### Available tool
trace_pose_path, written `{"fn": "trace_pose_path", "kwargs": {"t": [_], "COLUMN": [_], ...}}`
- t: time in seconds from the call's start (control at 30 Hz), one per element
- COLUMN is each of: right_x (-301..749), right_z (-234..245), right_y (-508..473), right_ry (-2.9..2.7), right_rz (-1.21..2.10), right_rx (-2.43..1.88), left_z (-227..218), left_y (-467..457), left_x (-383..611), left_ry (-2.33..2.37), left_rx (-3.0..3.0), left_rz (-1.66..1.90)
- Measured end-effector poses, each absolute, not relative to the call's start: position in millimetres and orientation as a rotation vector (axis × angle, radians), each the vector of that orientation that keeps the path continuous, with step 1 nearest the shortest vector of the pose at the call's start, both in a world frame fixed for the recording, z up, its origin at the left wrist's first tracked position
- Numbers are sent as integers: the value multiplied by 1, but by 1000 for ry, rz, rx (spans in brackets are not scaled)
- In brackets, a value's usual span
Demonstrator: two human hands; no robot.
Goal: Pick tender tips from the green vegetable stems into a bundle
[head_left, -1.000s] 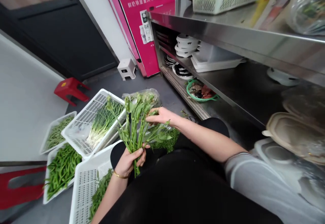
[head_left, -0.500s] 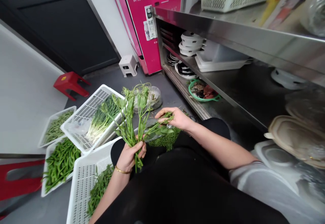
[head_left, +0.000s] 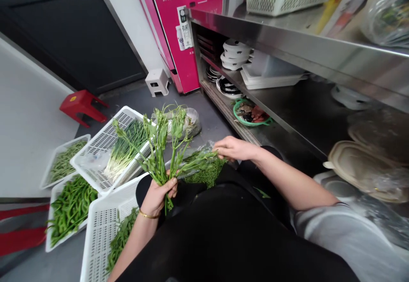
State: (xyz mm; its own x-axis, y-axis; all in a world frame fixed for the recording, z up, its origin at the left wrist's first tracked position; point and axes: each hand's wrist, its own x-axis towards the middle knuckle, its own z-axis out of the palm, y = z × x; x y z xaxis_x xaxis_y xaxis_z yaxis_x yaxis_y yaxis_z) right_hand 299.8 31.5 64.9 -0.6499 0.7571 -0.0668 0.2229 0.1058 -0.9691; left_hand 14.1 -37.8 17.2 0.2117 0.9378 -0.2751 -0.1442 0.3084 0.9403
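My left hand [head_left: 158, 196] is closed around the lower stems of a bunch of leafy green stalks [head_left: 161, 145], held upright over my lap. My right hand [head_left: 233, 148] reaches out to the right of the bunch, its fingers pinched on a leafy piece that still hangs with the bunch's side stems. Under that hand lies a heap of fine green trimmings [head_left: 207, 172] on my knee. A white perforated basket [head_left: 102, 226] with greens in it stands just left of my left wrist.
On the floor to the left are white baskets of spring onions [head_left: 123, 148], green peppers [head_left: 70, 207] and green beans [head_left: 63, 162]. A plastic bag [head_left: 188, 122] lies beyond the bunch. A steel table [head_left: 287, 39] with a lower shelf of plates and lids runs along the right. Red stool [head_left: 81, 105] and small white stool [head_left: 157, 82] stand farther off.
My right hand has moved from the middle of the bunch out to the right, drawing a leafy piece with it. The left hand keeps its hold on the stems.
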Motion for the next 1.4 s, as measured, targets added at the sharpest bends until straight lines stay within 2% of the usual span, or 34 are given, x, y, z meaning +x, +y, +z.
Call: {"fn": "trace_pose_path", "kwargs": {"t": [0.1, 0.17, 0.23, 0.3, 0.43, 0.5, 0.7, 1.03, 1.23, 1.4], "right_x": [297, 302, 307, 306, 272, 248, 220, 229, 235, 278], "right_z": [56, 57, 65, 79, 100, 100, 81, 69, 60, 81], "right_y": [29, 27, 22, 16, 11, 14, 24, 22, 31, 51], "right_ry": [-1356, -1190, -1445, -1902, -2289, -2415, -2619, -2495, -1804, -1125], "right_rz": [1533, 1470, 1467, 1311, 446, 169, -71, 69, 748, 1226], "right_rx": [-890, -759, -647, -622, -959, -1114, -1281, -1188, -998, -843], "left_z": [15, 14, 13, 12, 12, 12, 7, 1, 0, -3], "left_y": [-40, -41, -40, -40, -40, -41, -46, -42, -43, -44], "left_x": [13, 14, 15, 17, 24, 29, 33, 29, 35, 34], "left_ry": [1064, 1053, 1067, 1115, 1175, 1163, 1047, 969, 994, 1018], "left_rx": [913, 913, 927, 948, 971, 963, 910, 819, 784, 757], "left_rz": [924, 911, 895, 881, 862, 857, 855, 960, 1009, 1008]}}
